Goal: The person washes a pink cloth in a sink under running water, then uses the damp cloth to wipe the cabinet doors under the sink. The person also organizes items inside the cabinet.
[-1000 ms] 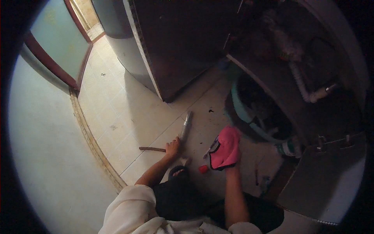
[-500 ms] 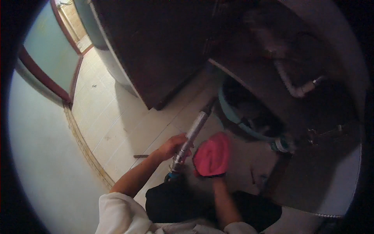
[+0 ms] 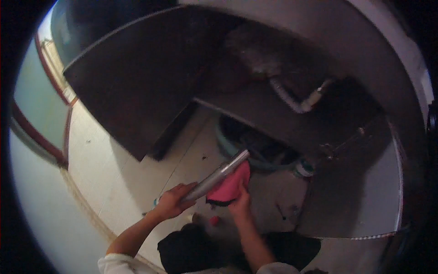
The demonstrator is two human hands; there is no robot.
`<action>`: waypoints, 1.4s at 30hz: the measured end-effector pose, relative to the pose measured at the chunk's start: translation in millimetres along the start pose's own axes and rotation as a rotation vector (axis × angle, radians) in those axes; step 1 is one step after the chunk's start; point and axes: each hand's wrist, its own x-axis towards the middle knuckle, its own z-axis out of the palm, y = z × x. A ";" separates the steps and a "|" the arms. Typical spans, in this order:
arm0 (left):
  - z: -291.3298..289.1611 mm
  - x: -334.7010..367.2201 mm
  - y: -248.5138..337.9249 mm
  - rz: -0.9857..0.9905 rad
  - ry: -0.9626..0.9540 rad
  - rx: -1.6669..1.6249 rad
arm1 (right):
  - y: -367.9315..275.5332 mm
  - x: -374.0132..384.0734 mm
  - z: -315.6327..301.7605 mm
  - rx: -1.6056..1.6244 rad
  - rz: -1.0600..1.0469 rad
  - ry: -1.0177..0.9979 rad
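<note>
My left hand (image 3: 174, 201) is wrapped around the lower end of a long silver tube (image 3: 214, 177), which slants up to the right. A small blue-and-white part shows beyond that hand, too blurred to name. My right hand (image 3: 242, 196) grips a pink cloth (image 3: 228, 186) with a dark edge. The cloth lies along the right side of the tube, near its upper end, and seems to touch it. Part of my right hand's fingers is hidden by the cloth.
An open dark cabinet door (image 3: 137, 86) stands ahead. Inside the cabinet runs a pale bent pipe (image 3: 292, 102). Below it sits a teal basin (image 3: 223, 141) with dark contents, beside a green-and-white round container (image 3: 304, 168). A small red piece (image 3: 214, 221) lies on the tiled floor (image 3: 123, 182).
The tube has tilted flatter, and its dark tip no longer shows. My right hand has brought the pink cloth up against the tube. The view has shifted, and the cabinet appears farther left.
</note>
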 end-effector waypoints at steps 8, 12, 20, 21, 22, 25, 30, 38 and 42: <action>-52.3 57.8 64.1 -0.185 -0.114 -0.730 | -6.2 5.8 -31.4 0.077 0.037 0.054; -64.0 123.3 114.2 -0.150 -0.021 -0.907 | -0.3 -4.9 -39.4 0.058 0.080 0.070; -80.1 290.5 170.2 0.123 0.307 -0.941 | -8.3 -14.5 -13.7 0.094 0.182 0.103; -73.4 311.1 177.6 0.145 0.407 -0.986 | -4.5 -11.5 -17.6 0.098 0.132 0.073; -70.8 328.2 180.3 0.165 0.509 -1.023 | -0.3 -7.6 -17.9 0.107 0.087 0.041; -61.0 401.0 148.8 0.211 0.642 0.301 | -21.5 -4.5 4.3 0.143 0.137 0.179; -10.2 486.7 129.9 0.245 0.469 0.651 | -80.0 11.7 57.6 0.080 -0.307 0.035; -7.7 484.6 121.2 0.182 0.393 0.640 | -131.4 14.9 123.1 -0.222 -0.666 0.089; -23.9 433.3 108.8 0.198 0.362 0.535 | -120.3 34.5 123.7 0.021 -0.513 0.130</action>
